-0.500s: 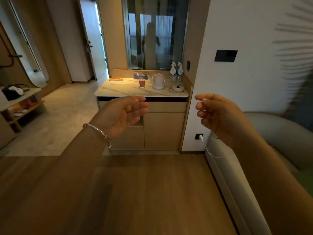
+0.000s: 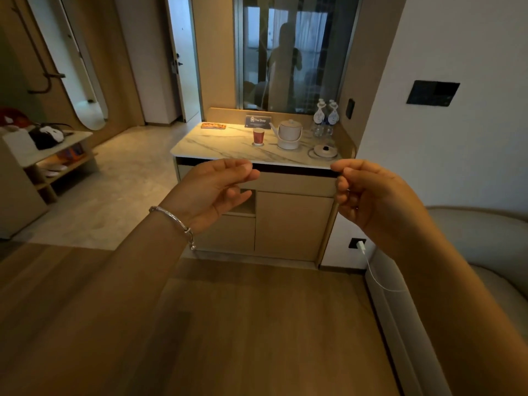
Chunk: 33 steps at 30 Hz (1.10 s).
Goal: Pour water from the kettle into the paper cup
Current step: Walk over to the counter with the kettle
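Note:
A white kettle point(image 2: 289, 134) with a hoop handle stands on the marble counter point(image 2: 217, 145), off its round base point(image 2: 325, 151), which lies to its right. A red paper cup point(image 2: 258, 136) stands upright just left of the kettle's spout. My left hand point(image 2: 213, 190) and my right hand point(image 2: 368, 192) are raised in the air in front of the cabinet, well short of the counter. Both hold nothing, with fingers loosely curled and apart.
Two water bottles point(image 2: 325, 117) stand at the counter's back right, a small sign point(image 2: 258, 121) and a flat orange packet point(image 2: 213, 126) at the back. A sofa point(image 2: 485, 281) lies along the right, with a white charger cable point(image 2: 371, 270) plugged in low. A shelf point(image 2: 54, 155) stands at the left.
The counter now looks nearer and larger in view. Both hands have stayed raised and their fingers have curled in a little.

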Available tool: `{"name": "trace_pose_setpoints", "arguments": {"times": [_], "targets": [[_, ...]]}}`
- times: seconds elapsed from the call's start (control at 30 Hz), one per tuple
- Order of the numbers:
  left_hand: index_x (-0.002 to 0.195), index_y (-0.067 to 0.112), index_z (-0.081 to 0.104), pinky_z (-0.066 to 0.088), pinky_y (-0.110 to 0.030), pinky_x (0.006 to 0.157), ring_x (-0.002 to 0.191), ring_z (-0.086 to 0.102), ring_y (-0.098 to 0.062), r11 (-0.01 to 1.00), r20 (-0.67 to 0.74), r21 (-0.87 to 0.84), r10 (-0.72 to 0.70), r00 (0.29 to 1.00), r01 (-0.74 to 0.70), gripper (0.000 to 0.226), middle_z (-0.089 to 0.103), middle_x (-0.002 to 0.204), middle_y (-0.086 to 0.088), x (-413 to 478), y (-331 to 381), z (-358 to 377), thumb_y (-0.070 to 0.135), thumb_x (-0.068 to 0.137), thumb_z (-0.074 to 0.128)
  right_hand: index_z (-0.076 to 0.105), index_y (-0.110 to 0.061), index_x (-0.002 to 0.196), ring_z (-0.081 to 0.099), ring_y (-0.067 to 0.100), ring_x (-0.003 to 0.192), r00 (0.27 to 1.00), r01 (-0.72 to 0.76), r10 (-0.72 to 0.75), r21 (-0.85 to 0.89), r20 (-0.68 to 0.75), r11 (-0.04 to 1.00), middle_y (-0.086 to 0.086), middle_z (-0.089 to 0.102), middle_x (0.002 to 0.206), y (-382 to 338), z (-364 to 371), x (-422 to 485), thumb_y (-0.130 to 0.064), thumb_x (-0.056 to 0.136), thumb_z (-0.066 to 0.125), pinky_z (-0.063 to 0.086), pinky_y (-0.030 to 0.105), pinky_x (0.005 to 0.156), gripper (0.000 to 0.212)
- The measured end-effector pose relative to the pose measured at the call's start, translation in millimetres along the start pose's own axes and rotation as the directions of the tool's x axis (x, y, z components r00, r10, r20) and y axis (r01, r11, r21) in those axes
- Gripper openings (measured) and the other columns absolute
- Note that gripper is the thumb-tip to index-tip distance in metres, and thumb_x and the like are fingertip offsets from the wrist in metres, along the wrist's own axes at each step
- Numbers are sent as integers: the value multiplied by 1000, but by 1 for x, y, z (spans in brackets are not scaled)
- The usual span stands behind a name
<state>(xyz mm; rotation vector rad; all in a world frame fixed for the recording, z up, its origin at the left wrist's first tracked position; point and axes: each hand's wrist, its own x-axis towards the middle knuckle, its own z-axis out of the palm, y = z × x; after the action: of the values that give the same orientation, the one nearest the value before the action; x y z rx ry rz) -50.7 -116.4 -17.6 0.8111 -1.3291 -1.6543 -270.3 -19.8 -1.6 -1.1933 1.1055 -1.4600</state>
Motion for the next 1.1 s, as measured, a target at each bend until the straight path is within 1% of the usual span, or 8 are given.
{"name": "trace_pose_setpoints", "arguments": {"times": [0.2,0.3,0.4,0.5,0.6,0.7,0.87,1.1], "targets": [[88,14,61,53,-29,83,34,42,-4,999,-34,-44,-11,999,10,7,66,59,8,64,-5,-16,18,83,58,66,-18,84,51,5,46,999,3,-2,26,-42,1000,-8,51,45,18,-8,58,-12,91,42,45,16,45,26],[85,14,59,54,-25,76,31,37,-5,997,-8,-71,-41,999,40,9,46,41,8,98,-8,-19,22,86,54,66,-17,84,49,5,45,997,-9,11,32,-73,999,-8,49,44,27,-16,85,-12,91,42,43,15,42,26],[82,14,59,51,-21,67,28,32,-6,992,20,-112,-58,998,60,14,37,35,7,127,-11,-17,23,88,50,65,-17,85,48,5,45,998,-13,14,19,-60,1000,-8,51,47,30,-30,108,-11,91,41,41,15,42,26],[86,11,59,48,-21,58,28,30,-6,973,48,-220,-65,997,74,18,35,36,6,157,-18,-9,18,91,43,64,-20,79,49,6,48,1000,-15,15,-17,-17,1000,-6,56,54,29,-52,133,-6,90,37,40,15,41,33],[83,11,58,48,-21,58,27,28,-6,950,84,-300,-57,995,80,20,33,35,7,188,-26,-1,16,91,40,61,-21,65,49,7,47,999,-40,40,-14,7,999,-5,56,55,27,-73,158,-1,88,33,38,15,39,41],[82,12,58,47,-21,60,27,29,-7,951,111,-296,-55,992,86,19,34,34,6,216,-32,7,17,91,41,57,-19,64,46,7,44,998,-55,55,-3,25,998,-5,52,51,28,-93,185,0,87,30,35,15,37,40],[82,13,56,48,-19,58,27,29,-8,949,79,-301,-74,994,94,17,34,34,6,262,-40,11,18,90,43,54,-18,65,36,7,39,992,-100,98,33,75,994,-6,41,46,40,-115,236,0,86,27,27,18,37,39],[71,15,47,47,-19,58,26,27,-8,962,72,-256,-80,994,96,20,32,33,6,330,-41,-7,15,90,44,56,-19,65,34,6,37,980,-157,142,108,137,982,-7,41,44,72,-128,311,-4,83,31,26,17,34,35]]}}
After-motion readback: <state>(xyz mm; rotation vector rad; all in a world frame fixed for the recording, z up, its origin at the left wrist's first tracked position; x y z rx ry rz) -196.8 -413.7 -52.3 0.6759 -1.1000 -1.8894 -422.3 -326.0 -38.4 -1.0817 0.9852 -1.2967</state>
